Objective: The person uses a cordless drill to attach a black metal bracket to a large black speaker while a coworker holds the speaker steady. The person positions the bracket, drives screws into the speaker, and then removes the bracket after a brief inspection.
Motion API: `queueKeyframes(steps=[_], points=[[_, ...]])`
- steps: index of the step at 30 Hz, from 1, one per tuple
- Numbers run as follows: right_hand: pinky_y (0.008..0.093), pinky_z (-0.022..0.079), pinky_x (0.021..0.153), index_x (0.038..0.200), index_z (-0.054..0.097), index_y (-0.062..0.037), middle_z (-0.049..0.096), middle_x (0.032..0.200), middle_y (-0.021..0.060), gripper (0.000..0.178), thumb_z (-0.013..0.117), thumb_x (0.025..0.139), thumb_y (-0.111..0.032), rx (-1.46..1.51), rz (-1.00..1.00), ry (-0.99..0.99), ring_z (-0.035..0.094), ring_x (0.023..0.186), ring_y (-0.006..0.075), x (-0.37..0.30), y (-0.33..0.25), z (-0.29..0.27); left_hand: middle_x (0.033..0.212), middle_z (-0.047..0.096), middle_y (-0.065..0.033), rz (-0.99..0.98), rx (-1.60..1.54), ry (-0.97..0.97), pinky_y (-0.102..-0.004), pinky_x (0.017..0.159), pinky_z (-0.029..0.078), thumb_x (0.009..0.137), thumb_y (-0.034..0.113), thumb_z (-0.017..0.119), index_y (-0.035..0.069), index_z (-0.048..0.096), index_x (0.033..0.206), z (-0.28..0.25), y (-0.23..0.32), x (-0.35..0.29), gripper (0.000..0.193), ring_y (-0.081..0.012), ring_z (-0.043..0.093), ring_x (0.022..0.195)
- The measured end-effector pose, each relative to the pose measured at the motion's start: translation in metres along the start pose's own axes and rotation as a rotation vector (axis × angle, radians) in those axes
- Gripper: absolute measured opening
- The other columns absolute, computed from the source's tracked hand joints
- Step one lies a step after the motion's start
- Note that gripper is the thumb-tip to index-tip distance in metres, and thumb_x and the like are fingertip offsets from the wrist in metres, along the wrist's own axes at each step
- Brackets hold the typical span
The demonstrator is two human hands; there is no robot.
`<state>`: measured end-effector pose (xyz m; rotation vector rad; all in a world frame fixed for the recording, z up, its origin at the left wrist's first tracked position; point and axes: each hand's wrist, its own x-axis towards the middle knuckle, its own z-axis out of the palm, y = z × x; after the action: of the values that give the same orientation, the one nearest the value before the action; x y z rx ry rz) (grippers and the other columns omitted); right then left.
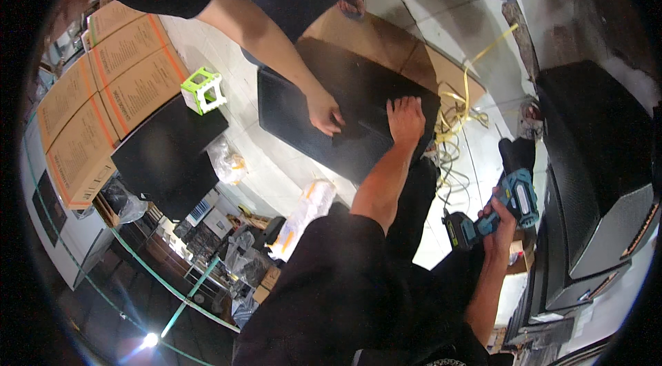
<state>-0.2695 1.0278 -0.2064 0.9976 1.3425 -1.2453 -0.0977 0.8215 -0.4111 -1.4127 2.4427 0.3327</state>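
Observation:
My left hand lies flat, fingers stretched out, on a large black box-like panel that looks like a speaker cabinet. Its palm presses near the right end of the dark surface. My right hand is wrapped round the handle of a teal and black cordless drill, held off to the right with its battery toward me. A co-worker's hand reaches in from the upper left and touches the panel's middle, fingers curled; whether it holds anything small I cannot tell.
Flattened cardboard lies under the panel. Tangled yellow strapping is beside its right end. Black speaker cabinets stand at right. Stacked cartons, a small green-white stool and a wrapped roll are at left.

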Motion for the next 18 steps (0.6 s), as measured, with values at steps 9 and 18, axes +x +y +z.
queueKeyframes(steps=[9,18], points=[[0.0302,0.047,0.066,0.119,0.057,-0.0013,0.053,0.073,0.0026,0.034,0.063,0.087,-0.007,0.013,0.062,0.043,0.053,0.067,0.014,0.004,-0.003,0.002,0.099,0.067,-0.0132,-0.016,0.016,-0.075,-0.0515,0.102,0.04,0.099,0.024,0.045,0.007,0.067,0.096,0.004,-0.004,-0.007,0.028,-0.0316,0.061,0.099],[0.0321,0.049,0.061,0.115,0.057,0.0023,0.054,0.076,0.0036,0.036,0.067,0.081,-0.005,0.021,-0.073,-0.021,0.054,0.065,0.0141,-0.014,-0.003,-0.003,0.096,0.067,-0.0133,-0.017,0.047,-0.056,-0.0534,0.104,0.04,0.103,0.029,0.041,0.005,0.067,0.094,0.001,-0.002,0.001,0.036,-0.0325,0.062,0.1]])
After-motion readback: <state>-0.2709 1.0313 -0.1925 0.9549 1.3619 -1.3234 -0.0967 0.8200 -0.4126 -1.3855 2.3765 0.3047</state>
